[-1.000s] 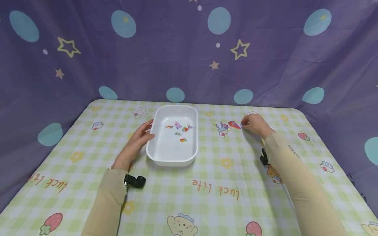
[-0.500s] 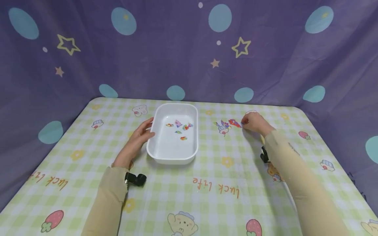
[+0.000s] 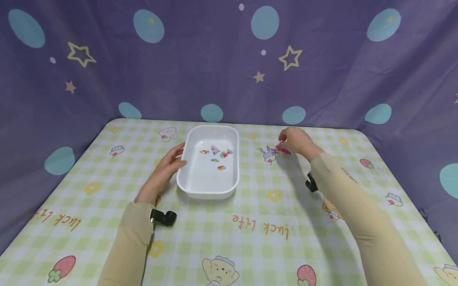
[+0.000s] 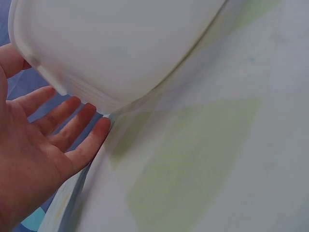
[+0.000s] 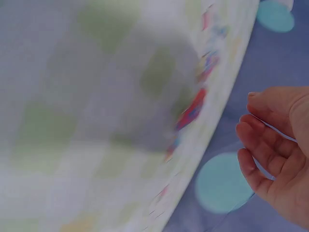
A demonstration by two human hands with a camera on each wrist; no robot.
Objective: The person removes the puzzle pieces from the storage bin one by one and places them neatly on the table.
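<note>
Red piece, slanting lengthwise from far left to near right, lies on the checked tablecloth just below my right hand, the nearer of the two. Those fingers curl loosely, pinching nothing I can see, while my left hand, fingers extended, touches the white tub.

The right hand hangs near small colourful pieces above checked cloth.

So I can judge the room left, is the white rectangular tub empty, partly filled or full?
Partly filled: the head view shows small multicoloured pieces scattered in the tub, with bare white around them.
</note>
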